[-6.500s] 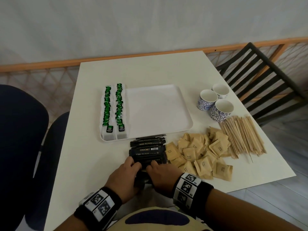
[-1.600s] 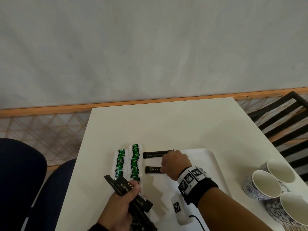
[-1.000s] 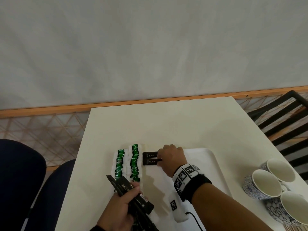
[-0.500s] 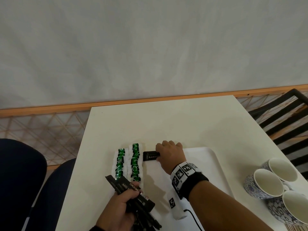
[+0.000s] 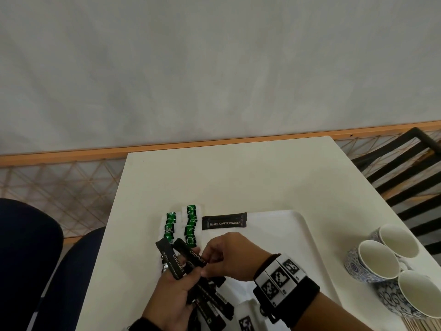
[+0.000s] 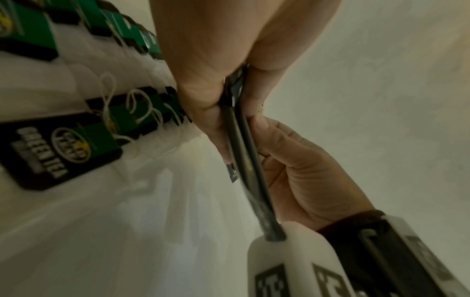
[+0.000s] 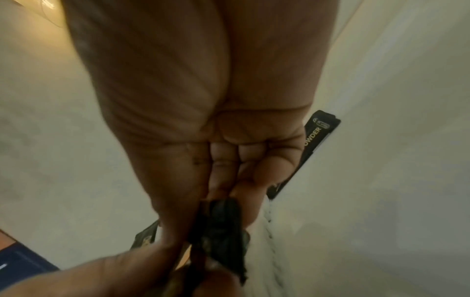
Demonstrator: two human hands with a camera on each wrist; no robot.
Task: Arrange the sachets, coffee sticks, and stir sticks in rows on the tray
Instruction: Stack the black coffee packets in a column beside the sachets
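My left hand [image 5: 191, 274] grips a bundle of black coffee sticks [image 5: 177, 260] over the near left part of the white tray [image 5: 286, 237]. My right hand [image 5: 211, 259] pinches the near end of one stick marked CHOCMET [image 5: 196, 255] in that bundle. The left wrist view shows the sticks [image 6: 244, 152] edge-on between both hands. A black stick marked BLACK COFFEE POWDER [image 5: 224, 223] lies crosswise at the tray's far edge, also seen beside my right palm [image 7: 318, 138]. Two rows of green tea sachets [image 5: 181, 226] fill the tray's left side.
Three blue-patterned cups [image 5: 381, 261] stand on the white table [image 5: 238, 177] to the right of the tray. A black chair frame [image 5: 405, 168] is at the far right and a dark blue seat [image 5: 28, 259] at the left.
My right hand has drawn back from the black stick at the tray's far edge to the bundle in my left hand and now pinches one stick there.
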